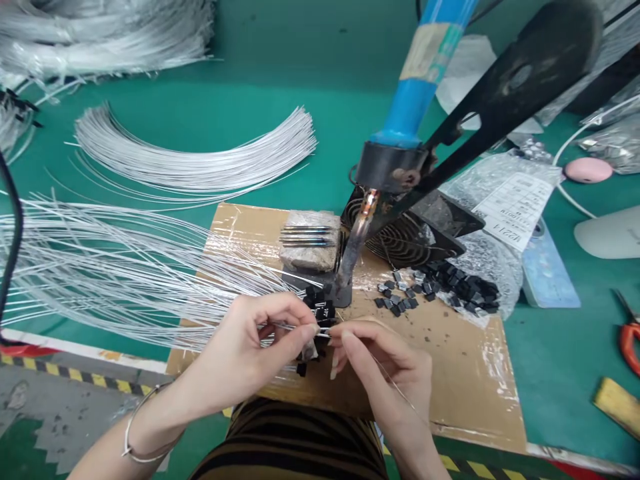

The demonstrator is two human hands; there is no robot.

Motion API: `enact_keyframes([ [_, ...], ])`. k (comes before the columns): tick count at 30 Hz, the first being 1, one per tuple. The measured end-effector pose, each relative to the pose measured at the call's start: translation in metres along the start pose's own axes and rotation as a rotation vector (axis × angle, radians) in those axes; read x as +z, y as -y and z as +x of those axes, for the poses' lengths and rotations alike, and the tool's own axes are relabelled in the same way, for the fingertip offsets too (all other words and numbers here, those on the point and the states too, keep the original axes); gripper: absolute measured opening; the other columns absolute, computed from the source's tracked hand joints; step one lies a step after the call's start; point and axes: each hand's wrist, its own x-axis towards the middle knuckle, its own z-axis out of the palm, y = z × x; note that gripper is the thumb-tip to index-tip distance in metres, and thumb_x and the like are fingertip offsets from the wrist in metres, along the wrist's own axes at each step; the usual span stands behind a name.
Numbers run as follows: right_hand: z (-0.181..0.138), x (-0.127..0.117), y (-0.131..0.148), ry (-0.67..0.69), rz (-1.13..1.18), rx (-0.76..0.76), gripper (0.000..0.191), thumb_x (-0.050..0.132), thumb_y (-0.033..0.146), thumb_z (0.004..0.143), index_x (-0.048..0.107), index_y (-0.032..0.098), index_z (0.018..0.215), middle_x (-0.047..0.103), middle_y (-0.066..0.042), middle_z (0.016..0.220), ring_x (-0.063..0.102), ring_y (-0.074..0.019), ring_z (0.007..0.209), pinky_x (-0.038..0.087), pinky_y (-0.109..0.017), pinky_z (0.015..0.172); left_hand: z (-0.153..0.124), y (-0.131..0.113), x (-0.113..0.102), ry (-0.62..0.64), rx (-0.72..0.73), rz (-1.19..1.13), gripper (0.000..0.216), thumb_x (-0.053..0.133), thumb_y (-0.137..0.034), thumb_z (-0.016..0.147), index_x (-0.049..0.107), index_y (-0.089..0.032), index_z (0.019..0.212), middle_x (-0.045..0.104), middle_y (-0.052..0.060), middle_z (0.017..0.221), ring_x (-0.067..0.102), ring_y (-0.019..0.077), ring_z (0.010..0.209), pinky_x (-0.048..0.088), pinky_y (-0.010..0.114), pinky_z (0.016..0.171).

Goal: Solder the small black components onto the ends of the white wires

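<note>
Hands [267,353] pinching white wire [323,331] and thin strand [395,385], blue soldering iron [404,110] tilted, black pieces [465,287] over cardboard [470,380]

Cut off by top edge: blue soldering iron [413,100], black bracket [530,73]. Cut off by right edge: red-handled tool [631,343], white container [613,233]. Partly hidden behind soldering iron and bracket: black fan [400,243]. Covered by fingertips of left hand [245,353] and right hand [400,353]: pinched portions of white wire [324,333]. Too small to read: fine print on paper label [515,207].
</note>
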Motion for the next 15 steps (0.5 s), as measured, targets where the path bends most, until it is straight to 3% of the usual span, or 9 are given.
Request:
enact_keyframes([
  [7,0.0006,0.0009,0.0004,0.000,-0.092,-0.025,0.009,0.080,0.021,0.095,0.085,0.028,0.090,0.073,0.003,0.071,0.066,-0.0078,0.058,0.053,-0.016,0.057,-0.0025,0.0039,0.0037,-0.015,0.044,0.105,0.016,0.065,-0.024,0.095,0.073,-0.017,0.083,0.069,0.000,0.066,0.048,0.0115,0.055,0.037,0.022,0.050],
  [15,-0.0049,0.0093,0.0068,-0.098,0.007,0.074,0.010,0.082,0.021,0.093,0.087,0.029,0.088,0.075,0.004,0.072,0.068,-0.0065,0.055,0.057,-0.014,0.056,-0.0063,0.0052,0.0097,-0.057,0.078,0.120,0.017,0.066,-0.022,0.095,0.073,-0.017,0.080,0.062,-0.002,0.063,0.043,0.0102,0.054,0.033,0.021,0.048],
])
